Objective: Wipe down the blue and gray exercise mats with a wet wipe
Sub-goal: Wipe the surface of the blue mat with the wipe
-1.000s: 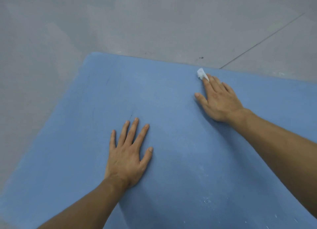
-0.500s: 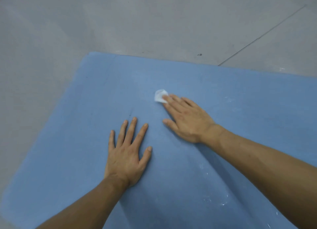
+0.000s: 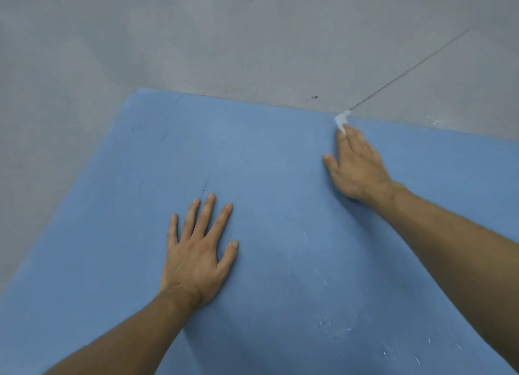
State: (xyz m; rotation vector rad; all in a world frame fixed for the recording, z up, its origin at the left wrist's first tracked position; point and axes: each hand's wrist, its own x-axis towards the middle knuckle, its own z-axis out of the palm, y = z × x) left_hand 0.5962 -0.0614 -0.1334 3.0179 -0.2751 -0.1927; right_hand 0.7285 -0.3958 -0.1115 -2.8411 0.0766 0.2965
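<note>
gray floor [image 3: 196, 37] | 1 blue mat [image 3: 275, 155] | 2 hands [image 3: 196, 255] [image 3: 358, 166] flat | 1 wipe [image 3: 341, 120]

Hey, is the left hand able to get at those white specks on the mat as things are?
Probably yes. The left hand lies flat on the mat, bare mat lies between it and the specks, and the right forearm passes beyond them.

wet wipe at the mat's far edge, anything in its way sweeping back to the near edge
Nothing visible blocks it. From the wet wipe under the right hand, the blue mat nearward holds only white flecks; the left hand lies flat further left, beside that path.
</note>
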